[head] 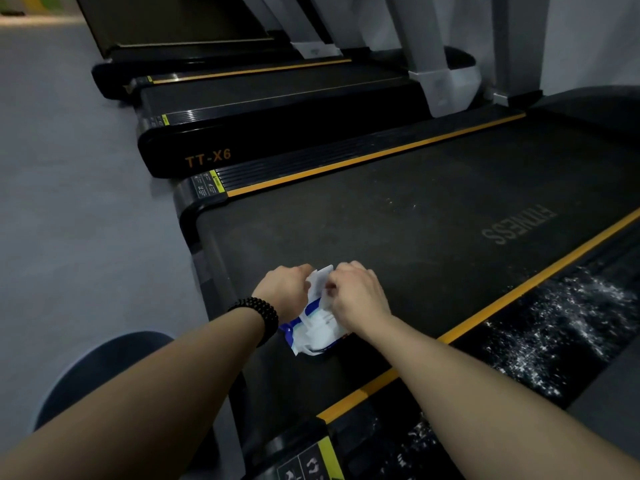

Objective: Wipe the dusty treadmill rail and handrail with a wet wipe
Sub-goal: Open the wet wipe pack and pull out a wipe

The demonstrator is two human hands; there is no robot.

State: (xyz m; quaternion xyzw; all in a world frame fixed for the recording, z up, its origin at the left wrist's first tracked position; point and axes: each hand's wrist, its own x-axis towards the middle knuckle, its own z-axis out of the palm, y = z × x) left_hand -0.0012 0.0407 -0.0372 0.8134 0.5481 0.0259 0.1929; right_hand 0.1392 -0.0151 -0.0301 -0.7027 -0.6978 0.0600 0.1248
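Note:
A white and blue wet wipe pack (315, 336) lies on the dark treadmill belt (398, 230). My left hand (285, 292), with a black bead bracelet on the wrist, grips the pack's far end. My right hand (356, 294) pinches the white flap or wipe (322, 277) at the pack's top. The near side rail (554, 327) on the right is black, edged in orange, and speckled with white dust. No handrail is in view.
The far side rail (346, 157) has an orange stripe too. Two more treadmills stand beyond, one marked TT-X6 (207, 159), with grey uprights (446, 84) at the back. Grey floor (69, 202) lies to the left. My dark-clad knee (104, 368) is at lower left.

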